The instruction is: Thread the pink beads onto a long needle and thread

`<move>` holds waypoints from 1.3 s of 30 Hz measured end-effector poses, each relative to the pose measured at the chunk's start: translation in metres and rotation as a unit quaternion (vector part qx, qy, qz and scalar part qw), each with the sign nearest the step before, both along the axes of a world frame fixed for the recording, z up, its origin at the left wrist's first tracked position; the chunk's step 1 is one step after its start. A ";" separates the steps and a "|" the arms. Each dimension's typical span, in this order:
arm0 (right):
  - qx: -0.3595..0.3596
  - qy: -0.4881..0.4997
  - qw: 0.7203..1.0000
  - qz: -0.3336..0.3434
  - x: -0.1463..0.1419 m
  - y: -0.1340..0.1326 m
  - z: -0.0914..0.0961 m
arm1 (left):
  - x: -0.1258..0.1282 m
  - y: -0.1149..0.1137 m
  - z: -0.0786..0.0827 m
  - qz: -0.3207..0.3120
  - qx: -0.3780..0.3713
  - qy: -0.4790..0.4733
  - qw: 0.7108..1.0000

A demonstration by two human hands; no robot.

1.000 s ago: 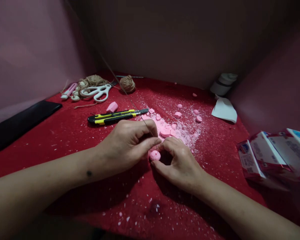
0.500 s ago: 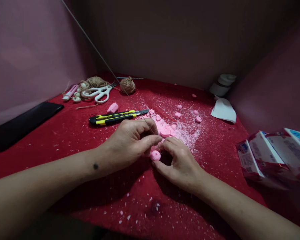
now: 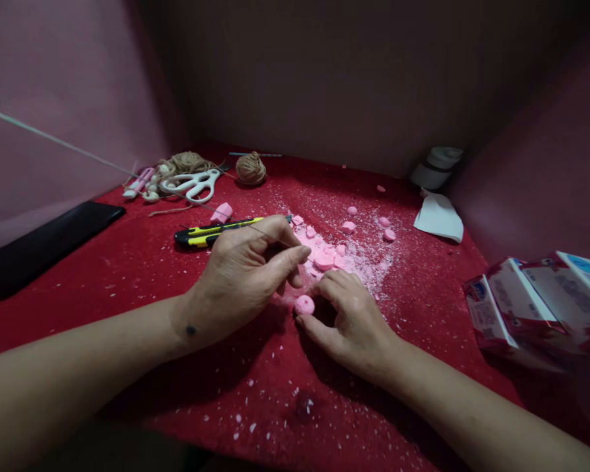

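My left hand (image 3: 243,275) is closed in a pinch on a long thin wire (image 3: 78,153) that slants up and away to the left. Its near end is hidden between thumb and forefinger. My right hand (image 3: 351,321) rests on the red cloth (image 3: 128,275), fingers curled round a small round pink bead (image 3: 304,305) held between thumb and forefinger. The two hands are a little apart, the left one just above and left of the bead. Behind them lies a heap of pink pieces and crumbs (image 3: 324,255).
A yellow and black utility knife (image 3: 211,232), white scissors (image 3: 191,182), a ball of brown twine (image 3: 250,168), a pink block (image 3: 221,212) and a black flat case (image 3: 39,242) lie to the left. White paper (image 3: 440,217) and cartons (image 3: 541,305) sit right.
My left hand has drawn back from the bead and tipped the wire from steeply upright to a low slant toward the left. My right hand and the bead have stayed put.
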State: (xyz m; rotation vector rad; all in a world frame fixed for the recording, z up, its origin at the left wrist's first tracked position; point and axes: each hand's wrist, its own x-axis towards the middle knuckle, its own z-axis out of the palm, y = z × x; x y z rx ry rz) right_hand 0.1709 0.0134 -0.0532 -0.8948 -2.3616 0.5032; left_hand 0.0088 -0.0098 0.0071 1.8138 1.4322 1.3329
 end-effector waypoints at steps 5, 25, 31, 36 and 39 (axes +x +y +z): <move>-0.019 0.004 1.000 -0.011 0.001 0.001 0.000 | -0.003 -0.004 0.007 -0.016 -0.031 0.029 0.999; -0.005 0.018 1.000 -0.008 0.000 0.000 -0.003 | -0.006 -0.005 -0.007 -0.134 0.083 0.267 0.951; 0.004 0.013 1.000 -0.011 0.000 -0.001 -0.002 | -0.006 -0.009 -0.011 -0.156 0.098 0.294 0.938; 0.002 0.009 1.000 -0.009 0.000 -0.001 0.000 | -0.004 -0.013 -0.010 -0.146 0.082 0.340 0.925; -0.001 0.009 1.000 -0.007 0.000 -0.001 0.000 | -0.001 -0.013 -0.009 -0.143 0.071 0.354 0.921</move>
